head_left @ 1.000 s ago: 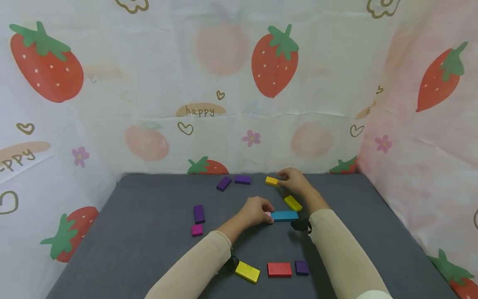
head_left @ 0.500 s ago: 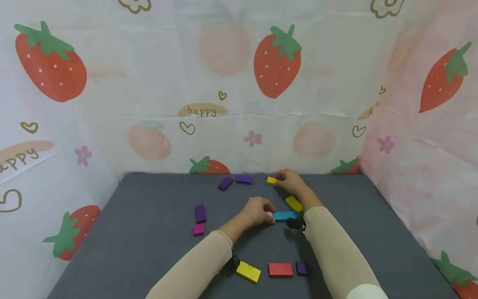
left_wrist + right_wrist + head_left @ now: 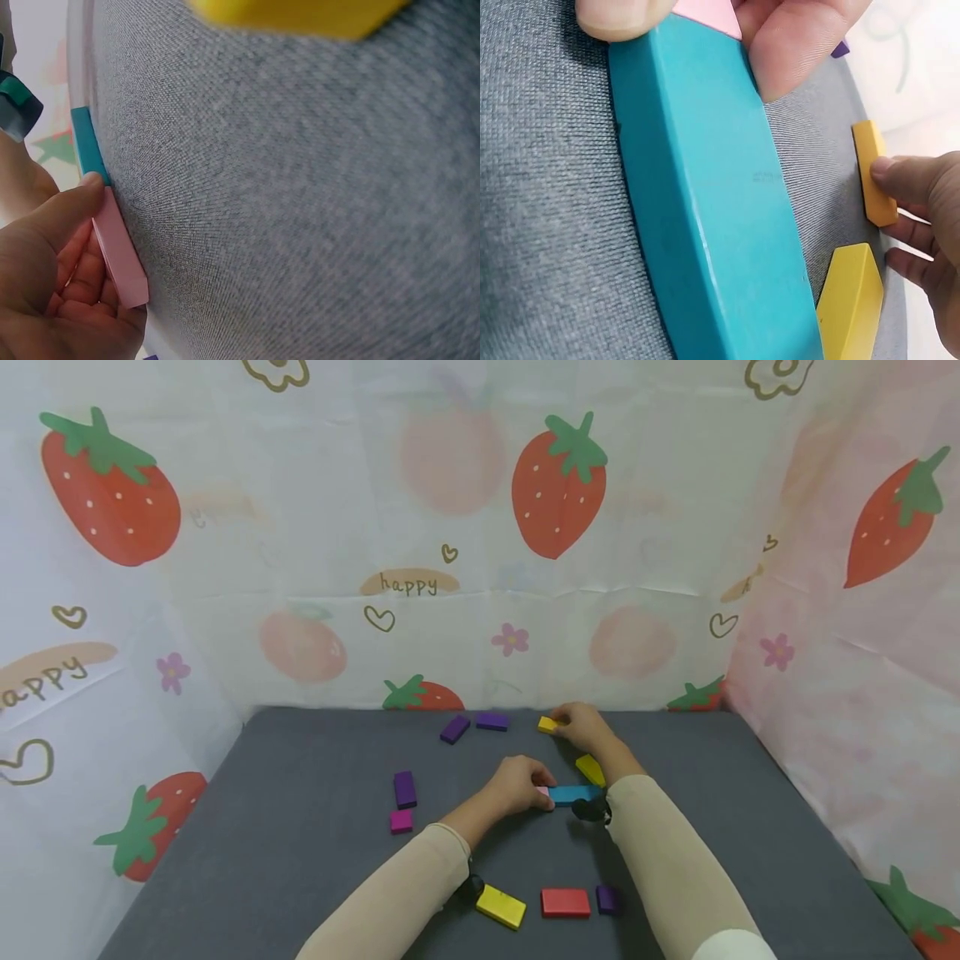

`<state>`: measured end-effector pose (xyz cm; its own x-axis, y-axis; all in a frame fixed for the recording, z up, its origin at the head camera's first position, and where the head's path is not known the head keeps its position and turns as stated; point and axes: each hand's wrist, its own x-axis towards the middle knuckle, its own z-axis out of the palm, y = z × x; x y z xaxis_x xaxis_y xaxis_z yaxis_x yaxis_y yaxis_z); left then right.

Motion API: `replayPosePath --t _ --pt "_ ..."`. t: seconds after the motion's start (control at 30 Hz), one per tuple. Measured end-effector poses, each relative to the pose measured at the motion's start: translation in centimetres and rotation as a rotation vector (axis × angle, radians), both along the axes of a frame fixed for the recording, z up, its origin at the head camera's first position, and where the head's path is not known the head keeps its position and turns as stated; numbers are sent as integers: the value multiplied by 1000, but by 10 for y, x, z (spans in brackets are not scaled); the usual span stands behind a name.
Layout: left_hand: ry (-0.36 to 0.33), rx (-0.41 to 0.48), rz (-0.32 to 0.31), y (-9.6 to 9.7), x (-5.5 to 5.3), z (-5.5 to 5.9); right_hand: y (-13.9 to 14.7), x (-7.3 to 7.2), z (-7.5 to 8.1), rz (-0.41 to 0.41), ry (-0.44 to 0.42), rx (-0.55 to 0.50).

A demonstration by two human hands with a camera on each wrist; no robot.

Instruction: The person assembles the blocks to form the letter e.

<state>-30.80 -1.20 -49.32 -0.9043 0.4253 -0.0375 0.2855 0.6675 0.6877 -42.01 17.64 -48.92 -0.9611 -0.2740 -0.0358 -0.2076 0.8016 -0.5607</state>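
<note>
In the head view, my left hand (image 3: 516, 783) is at the middle of the grey surface. Its thumb and fingers pinch a pink block (image 3: 120, 251) where it meets the end of a blue block (image 3: 570, 795); the thumb tip lies over that joint in the left wrist view. The two blocks lie end to end. Near the back edge, my right hand (image 3: 587, 730) holds a small orange-yellow block (image 3: 871, 176) between thumb and fingers. A yellow block (image 3: 590, 770) lies between that hand and the blue block, partly hidden by the right wrist.
Two purple blocks (image 3: 455, 729) lie at the back. Further left, another purple block (image 3: 405, 789) stands next to a magenta block (image 3: 401, 822). Closer to me are a yellow block (image 3: 501, 906), a red block (image 3: 566, 903) and a small purple block (image 3: 607, 900). Printed cloth (image 3: 322, 527) walls the surface.
The right hand has shifted slightly left over the orange-yellow block, and its forearm now covers the right end of the blue block. The left hand keeps its hold. The head view has turned slightly.
</note>
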Motion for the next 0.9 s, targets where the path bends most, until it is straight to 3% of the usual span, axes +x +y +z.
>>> replayPosePath --t 0.57,0.9 --pt "-16 -8 3 0 -4 -1 8 22 9 20 2 -62" --pt "-19 -17 8 1 -3 -2 8 39 7 51 -12 -62"
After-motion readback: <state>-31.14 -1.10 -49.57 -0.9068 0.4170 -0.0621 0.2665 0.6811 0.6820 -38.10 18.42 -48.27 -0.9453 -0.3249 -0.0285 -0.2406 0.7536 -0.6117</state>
